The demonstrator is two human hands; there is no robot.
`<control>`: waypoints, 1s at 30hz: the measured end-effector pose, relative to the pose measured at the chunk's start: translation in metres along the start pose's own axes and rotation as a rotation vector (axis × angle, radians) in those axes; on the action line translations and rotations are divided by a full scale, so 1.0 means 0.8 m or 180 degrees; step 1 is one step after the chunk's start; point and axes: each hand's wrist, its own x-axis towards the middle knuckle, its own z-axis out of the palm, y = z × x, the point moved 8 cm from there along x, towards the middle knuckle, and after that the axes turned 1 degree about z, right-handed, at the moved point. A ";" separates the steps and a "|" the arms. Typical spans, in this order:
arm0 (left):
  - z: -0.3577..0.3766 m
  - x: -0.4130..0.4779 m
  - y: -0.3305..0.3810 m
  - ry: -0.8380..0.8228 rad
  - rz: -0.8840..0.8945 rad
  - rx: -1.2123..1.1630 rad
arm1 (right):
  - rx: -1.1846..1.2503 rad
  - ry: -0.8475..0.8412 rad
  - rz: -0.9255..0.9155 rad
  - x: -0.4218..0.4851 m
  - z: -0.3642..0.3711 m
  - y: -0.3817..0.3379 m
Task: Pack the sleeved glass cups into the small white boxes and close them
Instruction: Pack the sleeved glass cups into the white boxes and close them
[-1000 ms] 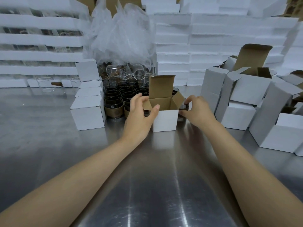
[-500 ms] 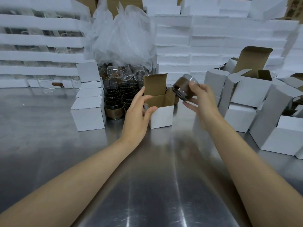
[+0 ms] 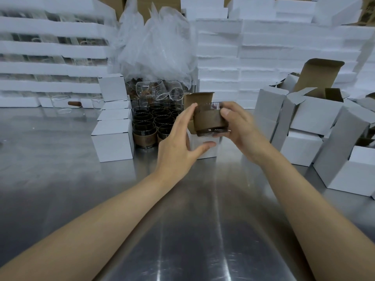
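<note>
A glass cup with a brown sleeve [image 3: 209, 122] hangs upright just above a small open white box [image 3: 205, 145]. My right hand [image 3: 239, 124] grips the cup from the right. My left hand [image 3: 178, 142] touches the cup's left side with its fingertips, while its thumb rests on the box front. The box's brown lid flap [image 3: 197, 99] stands up behind the cup. Several more sleeved cups [image 3: 150, 122] stand packed together on the metal table, left of the box.
Closed white boxes [image 3: 112, 140] are stacked at the left of the cups. Several open empty boxes [image 3: 312, 118] crowd the right side. A crumpled plastic bag [image 3: 156, 49] and bare glasses sit behind the cups. White foam trays [image 3: 263, 47] form a wall at the back.
My right hand lifted a sleeved cup from behind the box, turned it upright and brought it over the box opening. My left hand shifted from the box flap to the cup's side.
</note>
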 end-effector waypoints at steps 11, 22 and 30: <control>-0.004 0.001 -0.010 0.0109 -0.0302 -0.0084 | -0.0582 -0.0218 -0.0107 -0.005 0.007 0.000; -0.004 0.006 -0.018 0.0114 -0.0537 -0.0601 | -0.0988 -0.0222 -0.0420 -0.007 0.015 -0.011; -0.004 0.009 -0.024 0.0104 -0.0621 -0.0922 | -0.1353 -0.0464 -0.0962 -0.020 0.046 -0.025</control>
